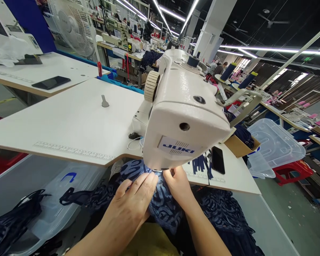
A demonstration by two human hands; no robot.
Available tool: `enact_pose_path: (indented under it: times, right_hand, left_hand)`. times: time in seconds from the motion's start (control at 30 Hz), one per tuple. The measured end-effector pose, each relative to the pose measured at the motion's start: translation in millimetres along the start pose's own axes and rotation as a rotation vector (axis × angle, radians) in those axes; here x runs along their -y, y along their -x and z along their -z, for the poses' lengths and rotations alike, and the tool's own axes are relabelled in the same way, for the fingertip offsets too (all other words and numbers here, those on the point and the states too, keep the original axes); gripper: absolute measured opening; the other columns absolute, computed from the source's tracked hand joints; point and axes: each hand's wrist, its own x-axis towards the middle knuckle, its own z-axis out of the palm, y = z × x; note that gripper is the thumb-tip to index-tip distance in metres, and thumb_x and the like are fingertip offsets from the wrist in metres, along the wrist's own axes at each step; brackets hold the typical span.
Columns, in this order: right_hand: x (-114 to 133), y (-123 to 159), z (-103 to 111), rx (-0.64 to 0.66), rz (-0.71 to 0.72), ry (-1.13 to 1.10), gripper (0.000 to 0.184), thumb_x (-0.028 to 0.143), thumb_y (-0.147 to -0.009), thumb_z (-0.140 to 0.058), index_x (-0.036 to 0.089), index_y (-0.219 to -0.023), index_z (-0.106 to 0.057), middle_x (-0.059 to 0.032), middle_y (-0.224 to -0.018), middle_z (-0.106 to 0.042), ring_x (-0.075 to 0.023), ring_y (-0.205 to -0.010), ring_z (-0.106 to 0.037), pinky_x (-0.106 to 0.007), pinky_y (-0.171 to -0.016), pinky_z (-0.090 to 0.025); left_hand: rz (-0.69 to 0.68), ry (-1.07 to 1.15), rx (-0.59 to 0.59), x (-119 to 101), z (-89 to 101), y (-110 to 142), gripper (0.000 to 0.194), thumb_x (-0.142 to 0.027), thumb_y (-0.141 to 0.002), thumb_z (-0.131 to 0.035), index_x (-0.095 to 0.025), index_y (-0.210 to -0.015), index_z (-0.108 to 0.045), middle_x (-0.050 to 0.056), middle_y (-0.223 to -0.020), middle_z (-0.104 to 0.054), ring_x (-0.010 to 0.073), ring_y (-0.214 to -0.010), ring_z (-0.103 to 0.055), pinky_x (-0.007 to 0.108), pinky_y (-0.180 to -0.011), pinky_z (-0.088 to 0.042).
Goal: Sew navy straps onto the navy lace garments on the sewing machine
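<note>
A navy garment [162, 202] with a swirling raised pattern lies under the head of a white JUKI sewing machine [186, 124]. My left hand [134, 199] rests on it with fingers stretched forward and flat, the tips just before the machine head. On the other side, my right hand [178, 185] has curled fingers, thumb and forefinger pinching the garment's edge close under the head. The needle and presser foot are mostly hidden behind the machine head and my fingers. More of the patterned fabric hangs over my lap on both sides.
Navy strips [200, 165] and a phone [218, 160] lie right of the machine. A small metal piece [104, 101] sits on the white tabletop [77, 117]. Plastic bins [93, 174] flank my lap, navy garments in the left one. A cardboard box [237, 144] stands at right.
</note>
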Motion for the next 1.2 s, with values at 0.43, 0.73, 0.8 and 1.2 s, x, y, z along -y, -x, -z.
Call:
enact_pose_path:
  times: [0.43,0.73,0.8,1.2]
  right_hand:
    - [2,1,1,0.028,-0.006,0.013,0.007,0.019,-0.083,-0.047,0.020,-0.083,-0.054,0.0011,-0.070,-0.058,-0.0177,-0.076,-0.056,-0.028,-0.069,-0.039]
    - [-1,0,-2,0.005,0.001,0.018,0.006,0.019,-0.083,-0.048,0.020,-0.083,-0.054,0.0014,-0.069,-0.057,-0.0177,-0.075,-0.056,-0.028,-0.070,-0.040]
    - [-1,0,-2,0.001,-0.001,0.015,0.007,0.019,-0.083,-0.047,0.020,-0.083,-0.054,0.0015,-0.069,-0.057,-0.0174,-0.075,-0.056,-0.028,-0.071,-0.040]
    - [-20,5,-1,0.017,0.041,-0.214,0.015,0.035,-0.090,-0.046,0.020,-0.090,-0.052,0.0009,-0.076,-0.056,-0.0150,-0.073,-0.055,-0.025,-0.068,-0.043]
  left_hand:
    - [0.016,-0.020,0.005,1,1.9,-1,0.036,-0.021,-0.092,-0.036,-0.020,-0.121,-0.059,0.003,-0.121,-0.066,0.0181,-0.109,-0.058,0.035,-0.090,-0.031]
    - [0.055,0.025,0.043,5,0.3,3,0.038,-0.018,-0.091,-0.038,-0.022,-0.124,-0.056,0.002,-0.126,-0.063,0.0182,-0.114,-0.054,0.035,-0.096,-0.029]
    - [0.042,0.032,0.047,4,0.0,3,0.039,-0.018,-0.090,-0.039,-0.022,-0.125,-0.055,0.002,-0.126,-0.063,0.0179,-0.114,-0.054,0.035,-0.097,-0.028]
    - [-0.006,0.038,0.084,5,-1.8,-1,0.040,-0.015,-0.090,-0.038,-0.022,-0.126,-0.054,0.003,-0.125,-0.063,0.0178,-0.117,-0.053,0.035,-0.101,-0.029]
